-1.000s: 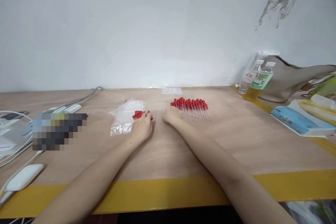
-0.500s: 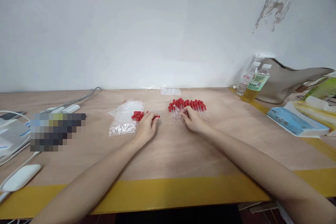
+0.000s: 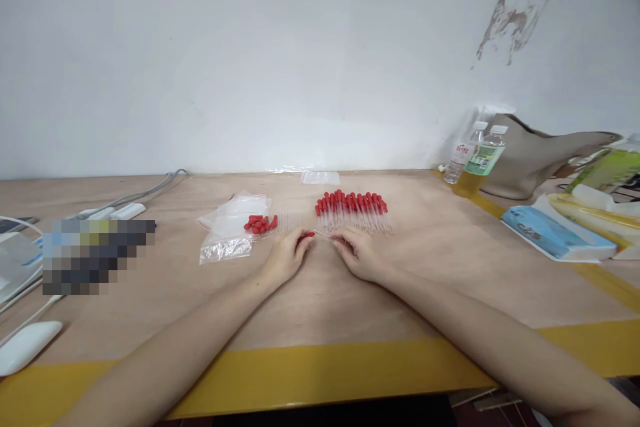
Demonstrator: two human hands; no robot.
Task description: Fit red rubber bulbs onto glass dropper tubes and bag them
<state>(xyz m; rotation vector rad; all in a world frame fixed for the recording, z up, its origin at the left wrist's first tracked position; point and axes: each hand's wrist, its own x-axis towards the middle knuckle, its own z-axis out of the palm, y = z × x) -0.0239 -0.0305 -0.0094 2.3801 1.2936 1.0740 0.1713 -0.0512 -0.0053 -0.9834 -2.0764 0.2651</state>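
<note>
My left hand (image 3: pixel 286 257) pinches a small red rubber bulb (image 3: pixel 309 235) at its fingertips. My right hand (image 3: pixel 359 255) pinches a thin clear glass tube (image 3: pixel 325 236) that points toward the bulb, the two nearly meeting. Behind my hands lies a row of finished droppers with red bulbs (image 3: pixel 352 207). A small heap of loose red bulbs (image 3: pixel 260 223) rests on clear plastic bags (image 3: pixel 227 227) to the left, with a few bare glass tubes (image 3: pixel 289 219) beside it.
Two drink bottles (image 3: pixel 475 159) and a beige bag (image 3: pixel 540 153) stand at the back right, with a blue tissue pack (image 3: pixel 550 233) nearer. Cables and a power strip (image 3: pixel 113 212) lie at the left, and a white mouse (image 3: pixel 27 345) sits near the yellow-taped front edge (image 3: pixel 320 373).
My right hand drew back from the dropper row with a glass tube. My left hand pulled toward me with a red bulb. Both hands have come together in front of the piles.
</note>
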